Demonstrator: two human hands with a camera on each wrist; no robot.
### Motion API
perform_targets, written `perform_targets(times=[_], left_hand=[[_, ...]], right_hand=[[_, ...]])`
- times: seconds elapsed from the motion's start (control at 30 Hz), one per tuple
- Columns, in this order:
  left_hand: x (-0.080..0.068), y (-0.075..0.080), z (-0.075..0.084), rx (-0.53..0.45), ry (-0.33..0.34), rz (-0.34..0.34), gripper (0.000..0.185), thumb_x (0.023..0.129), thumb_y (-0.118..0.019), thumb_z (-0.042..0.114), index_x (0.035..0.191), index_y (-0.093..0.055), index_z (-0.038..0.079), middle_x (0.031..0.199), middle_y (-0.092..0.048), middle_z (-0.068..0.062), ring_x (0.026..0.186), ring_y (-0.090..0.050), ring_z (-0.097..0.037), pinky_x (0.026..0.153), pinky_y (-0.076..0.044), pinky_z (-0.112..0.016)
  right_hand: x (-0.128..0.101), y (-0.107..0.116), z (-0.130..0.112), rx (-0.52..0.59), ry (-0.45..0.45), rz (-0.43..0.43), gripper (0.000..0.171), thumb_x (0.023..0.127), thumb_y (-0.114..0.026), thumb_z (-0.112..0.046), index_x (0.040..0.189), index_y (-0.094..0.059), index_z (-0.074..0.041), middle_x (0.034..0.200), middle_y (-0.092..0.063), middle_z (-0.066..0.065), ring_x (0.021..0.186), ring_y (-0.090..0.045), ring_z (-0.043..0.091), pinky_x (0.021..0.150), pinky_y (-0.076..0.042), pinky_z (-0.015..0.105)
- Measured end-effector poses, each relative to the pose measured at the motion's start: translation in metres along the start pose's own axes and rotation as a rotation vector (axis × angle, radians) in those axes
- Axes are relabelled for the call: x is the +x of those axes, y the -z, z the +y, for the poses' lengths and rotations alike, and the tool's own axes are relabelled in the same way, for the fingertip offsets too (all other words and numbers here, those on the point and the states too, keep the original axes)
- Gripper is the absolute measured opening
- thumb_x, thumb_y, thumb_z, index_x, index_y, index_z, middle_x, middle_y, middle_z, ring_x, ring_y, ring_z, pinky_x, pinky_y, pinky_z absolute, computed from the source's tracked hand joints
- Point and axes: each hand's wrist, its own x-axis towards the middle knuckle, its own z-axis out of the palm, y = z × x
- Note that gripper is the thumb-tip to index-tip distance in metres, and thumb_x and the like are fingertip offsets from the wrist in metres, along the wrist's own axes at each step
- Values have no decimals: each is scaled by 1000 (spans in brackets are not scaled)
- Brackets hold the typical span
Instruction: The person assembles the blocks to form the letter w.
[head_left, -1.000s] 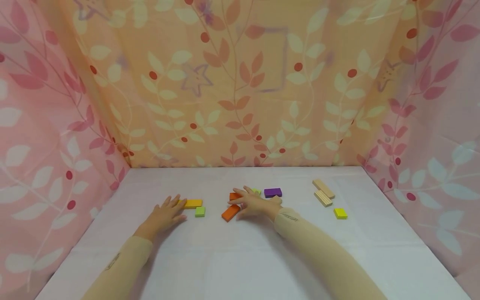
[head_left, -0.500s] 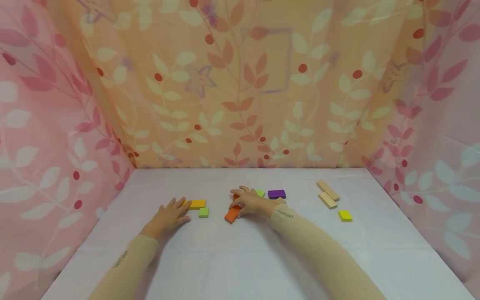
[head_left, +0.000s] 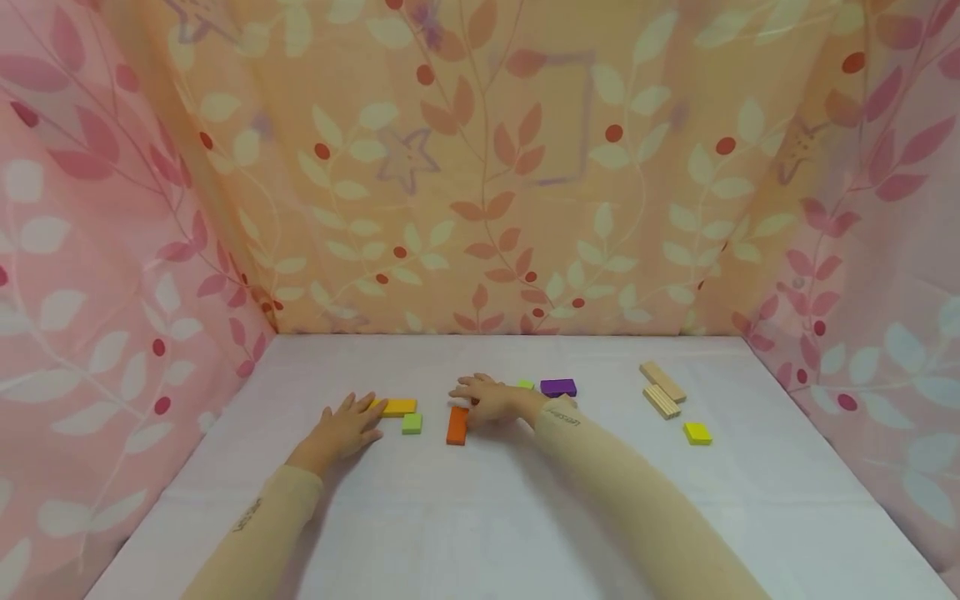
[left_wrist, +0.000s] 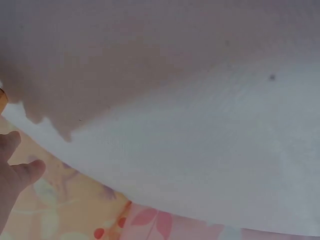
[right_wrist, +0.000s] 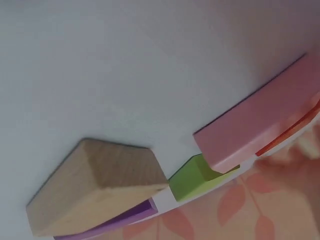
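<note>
In the head view my left hand (head_left: 343, 431) rests with fingers fairly straight, fingertips on the left end of a yellow-orange block (head_left: 397, 407). A small light-green block (head_left: 412, 423) lies just in front of that block. My right hand (head_left: 495, 402) is bent over the table middle, thumb and fingers at an orange block (head_left: 457, 427); a bit of red-orange shows under the fingers. The right wrist view shows a pink block (right_wrist: 260, 112) beneath the hand, beside a red-orange block (right_wrist: 290, 130) near blurred fingers. The left wrist view catches fingertips (left_wrist: 30, 171) at its edge.
Beyond the right wrist lie a green block (right_wrist: 192, 177), a purple block (head_left: 558, 387) and a plain wooden block (right_wrist: 95, 185). Farther right are a wooden plank (head_left: 663, 381), a ridged wooden piece (head_left: 662, 402) and a yellow block (head_left: 697, 433). Patterned curtains (head_left: 480, 167) enclose the white table.
The orange block by my right hand has turned from slanting to pointing straight away from me. My right hand has shifted slightly left over it. The left hand stays at the yellow-orange block.
</note>
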Motion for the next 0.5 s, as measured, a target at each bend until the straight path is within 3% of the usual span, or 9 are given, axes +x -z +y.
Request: perform_targets(times=[0.07,0.17,0.3,0.5], left_hand=[[1,1,0,18,-1,0,56,100,-53,31,148,-39,5,153,-29,-24,139,-18,-52,102,-14,-75],[4,1,-1,39,2,5,53,100,-53,27,147,-41,5,153,-31,-23,139,-19,-51,103,-15,-74],[7,2,-1,49,19,2,51,100,-54,23,146,-41,5,152,-32,-23,140,-18,-49,104,-14,-73],[7,2,4,13,30,5,55,98,-57,26,145,-42,1,149,-36,-26,140,-20,-49,105,-15,-71]], right_hand=[[-4,-1,-1,22,-44,38,53,94,-60,-38,144,-49,-24,161,-20,5,147,-2,34,110,-6,68],[-5,-5,-4,-31,-76,107,51,90,-64,-48,134,-60,-22,159,-22,10,145,-4,43,104,-9,75],[-4,-9,-8,-12,-97,137,41,90,-68,-41,126,-67,-22,158,-26,12,144,-7,46,100,-10,79],[4,-10,-9,59,-123,141,37,93,-65,-32,130,-64,-29,159,-24,6,145,-4,43,101,-5,78]])
